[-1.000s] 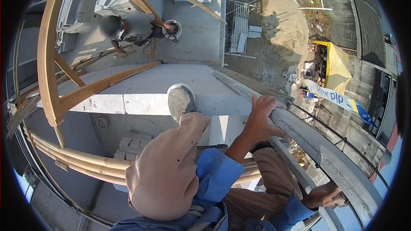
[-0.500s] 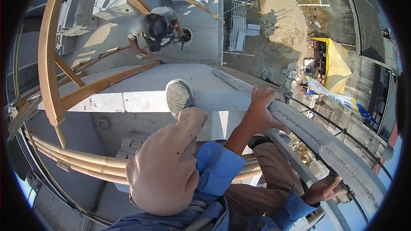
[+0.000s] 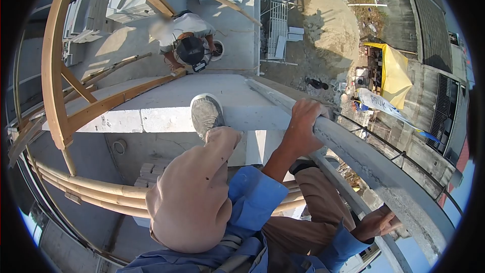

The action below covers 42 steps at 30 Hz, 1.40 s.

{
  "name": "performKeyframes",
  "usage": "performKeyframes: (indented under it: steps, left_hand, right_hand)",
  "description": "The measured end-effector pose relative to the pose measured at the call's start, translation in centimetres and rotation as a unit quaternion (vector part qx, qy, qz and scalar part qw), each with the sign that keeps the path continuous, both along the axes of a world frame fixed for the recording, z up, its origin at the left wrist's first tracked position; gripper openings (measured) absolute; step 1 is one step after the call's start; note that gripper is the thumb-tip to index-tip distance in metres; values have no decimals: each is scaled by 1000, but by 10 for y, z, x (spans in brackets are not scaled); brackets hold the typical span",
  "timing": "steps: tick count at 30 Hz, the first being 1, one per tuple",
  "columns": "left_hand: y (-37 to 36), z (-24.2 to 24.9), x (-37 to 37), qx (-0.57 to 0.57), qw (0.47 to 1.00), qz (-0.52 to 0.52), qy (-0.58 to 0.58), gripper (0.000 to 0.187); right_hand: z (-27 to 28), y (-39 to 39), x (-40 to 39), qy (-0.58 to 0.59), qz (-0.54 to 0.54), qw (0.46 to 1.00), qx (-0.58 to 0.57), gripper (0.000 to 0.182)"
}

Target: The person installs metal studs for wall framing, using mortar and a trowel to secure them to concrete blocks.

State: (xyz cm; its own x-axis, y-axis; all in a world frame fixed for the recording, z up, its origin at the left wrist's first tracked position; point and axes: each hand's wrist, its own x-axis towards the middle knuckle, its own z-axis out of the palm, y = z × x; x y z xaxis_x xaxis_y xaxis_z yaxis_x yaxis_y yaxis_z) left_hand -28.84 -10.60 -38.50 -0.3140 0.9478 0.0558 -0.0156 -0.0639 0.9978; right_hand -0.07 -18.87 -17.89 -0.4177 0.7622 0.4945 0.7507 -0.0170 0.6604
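Observation:
A long grey beam (image 3: 376, 164) with a rough, weathered face slants from the pale block ledge (image 3: 174, 114) down to the lower right. My left hand (image 3: 304, 129) grips its upper part, fingers curled over the top edge. Lower down, my right hand (image 3: 378, 222) holds the underside; its fingertips are partly hidden behind the beam. A thinner grey rail (image 3: 348, 192) runs below, beside my right leg. My shoe (image 3: 207, 115) is planted on the front edge of the ledge, with that knee bent up.
Below, a co-worker in a dark cap (image 3: 191, 50) bends beside a round opening (image 3: 217, 49). A wooden frame (image 3: 54, 71) rises at left, and bamboo poles (image 3: 96, 184) cross under the ledge. A black cable (image 3: 404, 154) runs past the beam. Farther down are stacked blocks (image 3: 83, 15) and a yellow tarp (image 3: 394, 73).
My right hand has shifted from beside the cable onto the beam's underside. My left hand stays on the beam, its fingers closer together. The co-worker has leaned lower, and a banner has flapped.

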Motion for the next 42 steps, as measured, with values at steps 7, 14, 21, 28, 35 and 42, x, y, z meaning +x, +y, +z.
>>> performKeyframes:
  steps: [7,14,21,28,35,42]
  left_hand:
    - [-2,0,-4,-26,1000,6,14,43]
    - [-3,3,-1,-30,999,24,7,43]
    - [-5,2,-1,-34,999,18,8,46]
    - [-3,2,-8,-44,999,-1,15,46]
    - [-7,2,-4,-33,999,5,17,45]
    - [-8,3,-8,-42,999,-2,10,44]
  right_hand:
    - [-1,-5,-2,5,-7,1000,-11,37]
    - [-3,-6,-1,3,-11,1000,-17,35]
    - [-5,-3,-4,3,-6,1000,-24,33]
    - [-2,1,-5,1,-1,1000,-27,32]
    - [-3,2,-8,-15,8,1000,-26,30]
    - [-3,8,-13,-20,25,999,-32,29]
